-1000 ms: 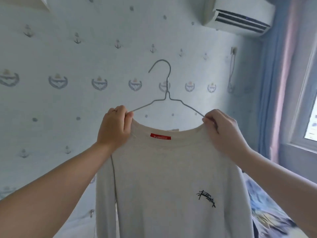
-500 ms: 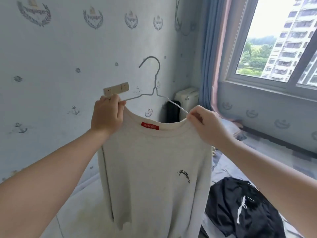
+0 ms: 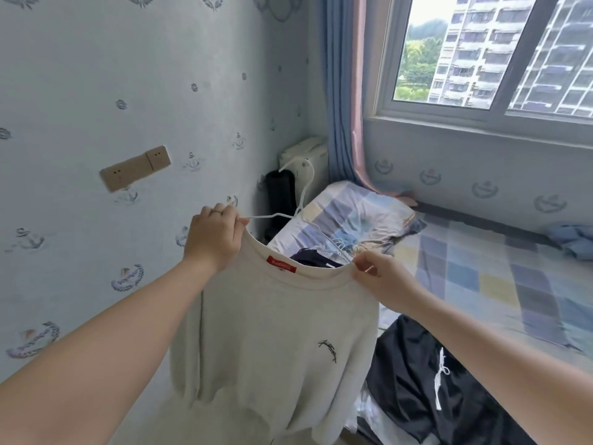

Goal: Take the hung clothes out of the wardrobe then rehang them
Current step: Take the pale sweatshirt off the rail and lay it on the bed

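With left hand fingers clamped on collar and wire hanger at 9 o'clock, right hand fingers pinching collar at 3 o'clock, ease wire hanger slowly from cream sweatshirt.

One wide head-worn camera looks forward and down toward the bed and window.

The sweatshirt is cream with a red label. The bedsheet is checked blue, grey and yellow. The curtain is blue.
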{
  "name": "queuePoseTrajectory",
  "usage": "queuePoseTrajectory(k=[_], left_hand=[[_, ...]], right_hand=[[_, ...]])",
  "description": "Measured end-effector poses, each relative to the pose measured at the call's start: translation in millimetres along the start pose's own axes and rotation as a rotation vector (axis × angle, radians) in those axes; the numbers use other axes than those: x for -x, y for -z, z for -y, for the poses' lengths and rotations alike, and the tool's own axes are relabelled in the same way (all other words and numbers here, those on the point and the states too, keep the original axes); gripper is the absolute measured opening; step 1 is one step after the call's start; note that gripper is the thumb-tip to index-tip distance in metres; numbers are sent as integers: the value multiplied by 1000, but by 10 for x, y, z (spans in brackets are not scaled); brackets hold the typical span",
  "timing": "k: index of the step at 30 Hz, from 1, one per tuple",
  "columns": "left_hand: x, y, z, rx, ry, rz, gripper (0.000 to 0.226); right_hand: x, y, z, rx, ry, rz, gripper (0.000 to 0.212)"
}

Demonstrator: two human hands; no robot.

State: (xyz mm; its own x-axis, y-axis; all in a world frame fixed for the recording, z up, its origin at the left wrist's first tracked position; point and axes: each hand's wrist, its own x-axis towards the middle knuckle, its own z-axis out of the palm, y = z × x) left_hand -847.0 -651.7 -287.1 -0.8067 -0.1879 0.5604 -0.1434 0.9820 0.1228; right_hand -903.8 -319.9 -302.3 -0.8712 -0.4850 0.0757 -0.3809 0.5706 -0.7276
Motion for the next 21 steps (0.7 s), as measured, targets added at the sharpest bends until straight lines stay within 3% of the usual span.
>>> queuePoseTrajectory(k=[8,21], left_hand=[[-668,-1111,-215,-6,83,255,27],[-1577,-2890,-424,64,96,436,35]], right_hand=[[-930,92,-831,20,-121,54,8],[-2180,-95,-1929,77,-410,-31,8]])
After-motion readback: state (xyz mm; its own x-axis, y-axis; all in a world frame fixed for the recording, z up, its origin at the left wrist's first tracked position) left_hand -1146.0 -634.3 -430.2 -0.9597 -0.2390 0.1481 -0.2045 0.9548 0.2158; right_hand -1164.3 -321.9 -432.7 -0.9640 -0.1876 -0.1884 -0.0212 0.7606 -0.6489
